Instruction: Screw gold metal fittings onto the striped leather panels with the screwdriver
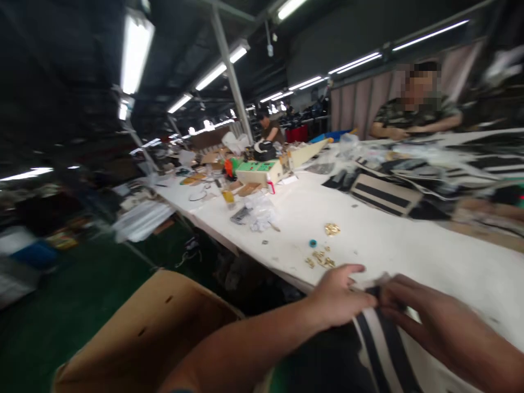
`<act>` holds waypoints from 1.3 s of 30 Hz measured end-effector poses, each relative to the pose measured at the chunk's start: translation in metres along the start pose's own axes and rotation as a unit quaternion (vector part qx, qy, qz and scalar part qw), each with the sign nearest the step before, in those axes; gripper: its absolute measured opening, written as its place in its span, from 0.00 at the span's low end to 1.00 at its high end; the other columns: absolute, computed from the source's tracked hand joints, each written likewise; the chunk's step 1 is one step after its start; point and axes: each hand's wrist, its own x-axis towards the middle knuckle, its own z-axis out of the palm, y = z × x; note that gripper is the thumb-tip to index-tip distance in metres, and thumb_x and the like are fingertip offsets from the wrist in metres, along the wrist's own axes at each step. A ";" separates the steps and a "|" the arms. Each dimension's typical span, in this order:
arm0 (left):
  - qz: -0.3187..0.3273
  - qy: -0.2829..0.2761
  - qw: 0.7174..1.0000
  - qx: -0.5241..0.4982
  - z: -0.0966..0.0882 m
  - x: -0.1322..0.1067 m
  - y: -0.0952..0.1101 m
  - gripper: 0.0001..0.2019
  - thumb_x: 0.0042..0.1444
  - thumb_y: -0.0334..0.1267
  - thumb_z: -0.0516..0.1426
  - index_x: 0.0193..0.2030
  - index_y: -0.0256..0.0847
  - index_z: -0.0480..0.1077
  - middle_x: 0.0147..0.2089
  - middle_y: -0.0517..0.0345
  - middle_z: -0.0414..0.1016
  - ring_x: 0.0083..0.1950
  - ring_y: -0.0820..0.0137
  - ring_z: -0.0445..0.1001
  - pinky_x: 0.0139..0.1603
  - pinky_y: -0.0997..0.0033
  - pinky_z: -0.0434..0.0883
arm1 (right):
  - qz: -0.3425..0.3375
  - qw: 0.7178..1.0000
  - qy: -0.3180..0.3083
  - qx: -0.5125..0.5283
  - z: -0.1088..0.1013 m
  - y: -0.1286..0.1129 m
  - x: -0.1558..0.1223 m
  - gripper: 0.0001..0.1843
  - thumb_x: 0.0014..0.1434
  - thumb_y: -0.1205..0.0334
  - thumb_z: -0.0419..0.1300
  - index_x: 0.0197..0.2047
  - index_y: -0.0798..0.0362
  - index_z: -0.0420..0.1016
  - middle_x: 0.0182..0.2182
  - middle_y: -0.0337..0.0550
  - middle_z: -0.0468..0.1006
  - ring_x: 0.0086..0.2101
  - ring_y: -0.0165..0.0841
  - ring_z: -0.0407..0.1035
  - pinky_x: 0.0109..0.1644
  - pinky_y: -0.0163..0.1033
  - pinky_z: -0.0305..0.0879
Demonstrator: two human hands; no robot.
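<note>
Head view, striped material [391, 344], top end between left grip [341, 297], right grip [428, 311]

Black and whitish striped piece [388, 345]

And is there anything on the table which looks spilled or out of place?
Perhaps the small gold pieces: some lie scattered on the white table just beyond the left hand, while others form a neater heap farther off. No container shows around them. Blur hides any finer damage.
</note>
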 end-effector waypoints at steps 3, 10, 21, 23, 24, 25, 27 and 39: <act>0.027 -0.012 1.000 -0.004 -0.006 0.005 0.006 0.38 0.49 0.39 0.68 0.69 0.36 0.73 0.44 0.48 0.82 0.41 0.59 0.79 0.47 0.61 0.74 | 0.062 0.993 -0.099 0.019 -0.014 -0.013 -0.005 0.06 0.68 0.58 0.59 0.37 0.45 0.75 0.34 0.39 0.79 0.31 0.36 0.72 0.35 0.40 0.65; 0.003 -0.074 0.993 -0.089 -0.011 0.006 0.010 0.29 0.51 0.40 0.70 0.61 0.38 0.78 0.50 0.47 0.84 0.46 0.59 0.81 0.48 0.63 0.75 | 0.275 0.959 0.064 -0.008 -0.030 0.014 -0.016 0.14 0.66 0.46 0.61 0.39 0.46 0.78 0.33 0.39 0.80 0.33 0.37 0.74 0.39 0.41 0.65; -0.069 -0.115 0.973 -0.186 -0.019 0.003 0.000 0.19 0.47 0.42 0.75 0.43 0.35 0.81 0.36 0.52 0.84 0.34 0.66 0.80 0.39 0.69 0.76 | 0.417 0.873 -0.004 -0.254 -0.012 0.086 -0.048 0.11 0.65 0.52 0.60 0.41 0.45 0.83 0.38 0.45 0.85 0.35 0.43 0.76 0.34 0.42 0.58; -0.072 -0.116 0.973 -0.187 -0.022 0.002 0.000 0.19 0.47 0.43 0.75 0.43 0.35 0.81 0.35 0.52 0.84 0.34 0.66 0.80 0.38 0.69 0.76 | 0.410 0.877 -0.007 -0.249 -0.011 0.089 -0.049 0.11 0.64 0.52 0.61 0.40 0.45 0.83 0.38 0.44 0.85 0.35 0.43 0.77 0.33 0.41 0.58; -0.073 -0.115 0.973 -0.185 -0.023 0.001 -0.001 0.19 0.47 0.43 0.75 0.43 0.36 0.81 0.35 0.53 0.84 0.34 0.66 0.80 0.38 0.69 0.76 | 0.404 0.881 -0.006 -0.247 -0.011 0.090 -0.049 0.11 0.64 0.52 0.61 0.40 0.45 0.84 0.38 0.44 0.86 0.35 0.43 0.77 0.33 0.41 0.58; -0.073 -0.113 0.973 -0.185 -0.025 0.001 -0.001 0.20 0.47 0.43 0.76 0.44 0.36 0.82 0.36 0.52 0.84 0.34 0.66 0.80 0.38 0.69 0.76 | 0.399 0.884 -0.003 -0.244 -0.011 0.090 -0.049 0.11 0.64 0.53 0.61 0.40 0.45 0.84 0.38 0.44 0.86 0.36 0.43 0.77 0.34 0.42 0.59; -0.068 -0.109 0.974 -0.186 -0.029 -0.001 -0.002 0.20 0.48 0.43 0.75 0.45 0.36 0.82 0.37 0.52 0.84 0.35 0.66 0.80 0.39 0.69 0.76 | 0.386 0.892 0.011 -0.236 -0.010 0.090 -0.049 0.11 0.64 0.54 0.60 0.42 0.45 0.84 0.41 0.45 0.86 0.37 0.43 0.77 0.35 0.42 0.61; -0.069 -0.092 0.969 -0.220 -0.038 -0.015 -0.007 0.17 0.51 0.41 0.75 0.43 0.34 0.81 0.34 0.54 0.83 0.32 0.69 0.78 0.37 0.72 0.74 | 0.275 0.954 -0.005 -0.118 0.021 0.051 -0.072 0.15 0.69 0.47 0.60 0.47 0.44 0.84 0.48 0.41 0.83 0.41 0.39 0.79 0.44 0.43 0.70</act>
